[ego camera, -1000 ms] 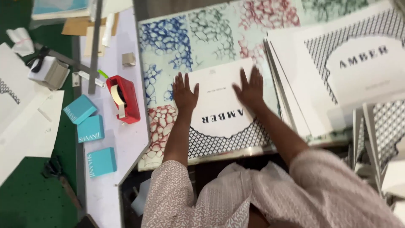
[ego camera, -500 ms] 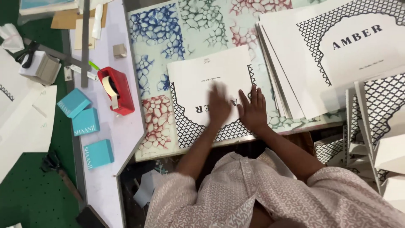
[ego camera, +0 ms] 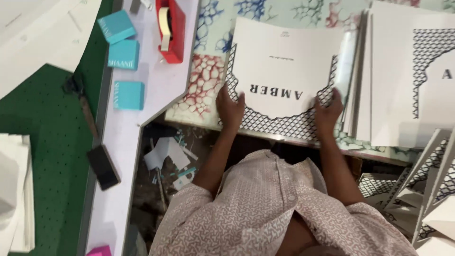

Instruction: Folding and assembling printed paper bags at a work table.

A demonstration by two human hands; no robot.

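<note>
My worktable (ego camera: 156, 90) & what's on it

White top w/ marbled paper cover (ego camera: 208, 80) at my edge; on it printed lattice-border card (ego camera: 284, 66), stack of same cards (ego camera: 403, 80) to the right. Left side: red tape dispenser (ego camera: 170, 28), three teal boxes (ego camera: 124, 54), black phone (ego camera: 103, 167).

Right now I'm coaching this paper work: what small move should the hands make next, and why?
Probably lift the printed sheet a little off the patterned table. The left hand and right hand already grip its near corners, and it bows upward.
</note>
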